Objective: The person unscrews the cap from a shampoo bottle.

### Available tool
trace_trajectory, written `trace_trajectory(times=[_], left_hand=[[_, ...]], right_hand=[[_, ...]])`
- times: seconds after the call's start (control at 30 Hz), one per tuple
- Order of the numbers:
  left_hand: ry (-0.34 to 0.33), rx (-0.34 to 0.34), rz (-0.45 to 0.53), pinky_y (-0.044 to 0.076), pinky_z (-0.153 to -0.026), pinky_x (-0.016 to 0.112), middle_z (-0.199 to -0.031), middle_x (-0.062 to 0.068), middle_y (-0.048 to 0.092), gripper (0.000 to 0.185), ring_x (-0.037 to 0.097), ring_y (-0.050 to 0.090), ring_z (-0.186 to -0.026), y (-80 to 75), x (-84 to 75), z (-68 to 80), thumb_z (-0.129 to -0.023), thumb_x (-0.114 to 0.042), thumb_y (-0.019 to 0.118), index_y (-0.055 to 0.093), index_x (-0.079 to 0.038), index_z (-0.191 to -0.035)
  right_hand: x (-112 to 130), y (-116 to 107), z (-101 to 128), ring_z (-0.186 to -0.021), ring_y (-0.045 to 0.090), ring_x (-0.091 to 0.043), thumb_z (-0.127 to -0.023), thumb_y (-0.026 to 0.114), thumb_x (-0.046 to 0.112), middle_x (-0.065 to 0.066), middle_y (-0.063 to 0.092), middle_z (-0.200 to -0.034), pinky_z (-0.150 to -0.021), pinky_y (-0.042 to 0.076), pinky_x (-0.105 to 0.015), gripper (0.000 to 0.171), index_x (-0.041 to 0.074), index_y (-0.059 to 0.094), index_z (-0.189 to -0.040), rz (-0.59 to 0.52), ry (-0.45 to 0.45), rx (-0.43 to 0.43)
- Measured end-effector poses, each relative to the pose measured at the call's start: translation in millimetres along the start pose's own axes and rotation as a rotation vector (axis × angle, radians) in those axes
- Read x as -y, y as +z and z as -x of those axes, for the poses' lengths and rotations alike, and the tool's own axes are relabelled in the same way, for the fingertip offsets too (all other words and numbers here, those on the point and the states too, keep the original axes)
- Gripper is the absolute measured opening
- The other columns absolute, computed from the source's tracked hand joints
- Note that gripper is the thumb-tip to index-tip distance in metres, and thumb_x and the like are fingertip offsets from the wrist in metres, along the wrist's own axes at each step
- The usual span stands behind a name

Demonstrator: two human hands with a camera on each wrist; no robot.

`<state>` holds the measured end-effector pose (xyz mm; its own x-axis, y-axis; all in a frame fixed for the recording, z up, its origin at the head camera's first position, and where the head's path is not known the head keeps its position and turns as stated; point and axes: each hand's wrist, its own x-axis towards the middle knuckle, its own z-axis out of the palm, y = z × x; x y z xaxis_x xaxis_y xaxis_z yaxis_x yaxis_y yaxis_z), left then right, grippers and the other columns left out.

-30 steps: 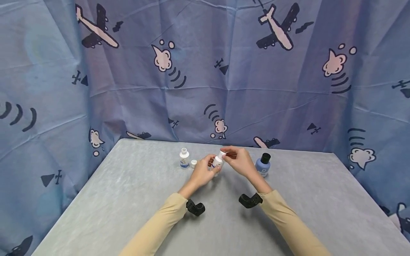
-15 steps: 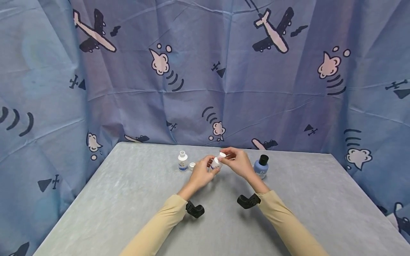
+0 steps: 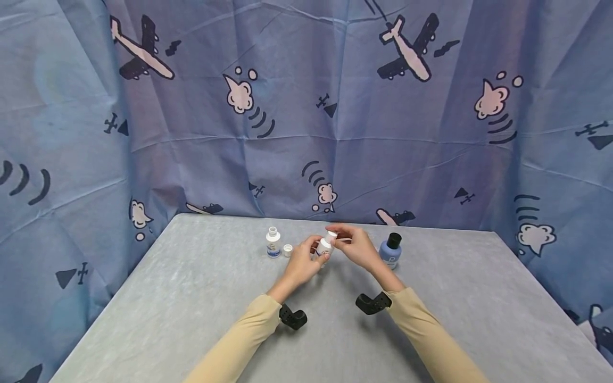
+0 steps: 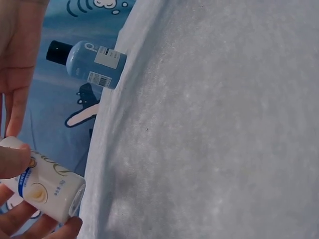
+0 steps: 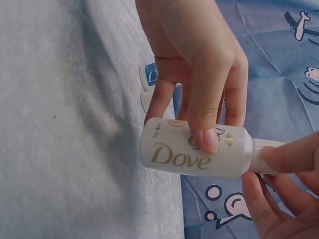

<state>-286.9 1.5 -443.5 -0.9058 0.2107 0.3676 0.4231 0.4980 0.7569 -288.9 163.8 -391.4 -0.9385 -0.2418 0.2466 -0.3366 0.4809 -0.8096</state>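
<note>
White Dove bottle [image 5: 197, 152] is held above the table [image 3: 191, 314], near its far edge, tilted w/ cap end up. Left hand [image 3: 303, 262] grasps the body, thumb across the label, fingers curled behind. Right hand [image 3: 355, 246] pinches the cap [image 3: 331, 234] w/ its fingertips. Both forearms angle in toward the bottle. Blue bottle [image 3: 391, 250] stands right of it; small open bottle [image 3: 273, 243] & loose cap [image 3: 287, 250] to its left.
</note>
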Motion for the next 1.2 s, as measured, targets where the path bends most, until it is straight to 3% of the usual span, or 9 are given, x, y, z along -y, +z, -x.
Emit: trace_trajectory(times=[0.23,0.47,0.67,1.2], left_hand=[[-0.022,-0.063,0.025,0.051,-0.078,0.031,-0.096,0.012,0.07,0.041,0.023,0.065,-0.086,2.2,-0.8,-1.2,-0.078,-0.016,0.076,0.062,-0.004,-0.114],[-0.044,-0.105,0.014,0.051,-0.077,0.032,-0.093,0.011,0.07,0.042,0.024,0.065,-0.085,2.2,0.6,3.0,-0.074,-0.017,0.08,0.063,-0.006,-0.11],[-0.05,-0.119,0.013,0.05,-0.076,0.031,-0.093,0.011,0.07,0.043,0.022,0.065,-0.086,0.4,-0.3,2.7,-0.073,-0.017,0.081,0.063,-0.006,-0.111],[-0.048,-0.128,-0.018,0.049,-0.078,0.034,-0.096,0.012,0.071,0.044,0.023,0.066,-0.088,-1.3,4.0,3.4,-0.072,-0.014,0.08,0.065,-0.006,-0.112]], right_hand=[[2,0,1,-0.109,0.062,-0.035,-0.088,0.068,0.012,-0.019,0.06,-0.128,-0.088,0.055,-0.043,0.043,0.005,0.056,-0.129,-0.041,0.022,-0.036],[3,7,4,-0.098,0.065,-0.028,-0.082,0.075,0.021,-0.013,0.066,-0.113,-0.076,0.055,-0.033,0.042,0.008,0.063,-0.119,0.012,0.14,-0.132],[6,11,3,-0.092,0.065,-0.027,-0.081,0.076,0.02,-0.015,0.067,-0.107,-0.073,0.054,-0.031,0.036,0.006,0.066,-0.113,0.045,0.137,-0.185],[0,19,6,-0.101,0.066,-0.032,-0.083,0.073,0.013,-0.016,0.066,-0.116,-0.08,0.057,-0.038,0.036,0.006,0.066,-0.118,0.009,0.131,-0.163]])
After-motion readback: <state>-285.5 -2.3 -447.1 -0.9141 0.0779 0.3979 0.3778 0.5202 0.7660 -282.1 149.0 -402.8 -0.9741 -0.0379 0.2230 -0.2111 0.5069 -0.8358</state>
